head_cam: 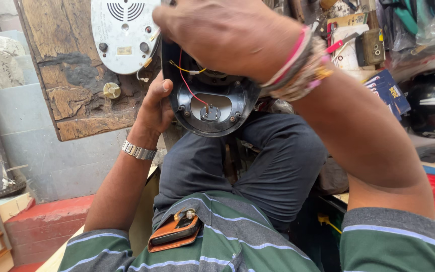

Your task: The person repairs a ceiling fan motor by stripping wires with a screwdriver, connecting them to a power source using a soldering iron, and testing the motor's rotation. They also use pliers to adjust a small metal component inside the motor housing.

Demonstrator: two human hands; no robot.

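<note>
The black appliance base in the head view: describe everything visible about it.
The black appliance base is a rounded shell of glossy dark plastic, its open inside tilted toward the camera above the person's lap. Inside sit a pale metal plate, a small central fitting and screw posts around the rim. A red wire and a yellow wire run from it toward the white panel. The left hand grips its left edge; the right hand covers its top, hiding that part.

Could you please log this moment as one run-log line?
left hand: grips black housing edge | right hand: on housing top | red wire exposed
</note>
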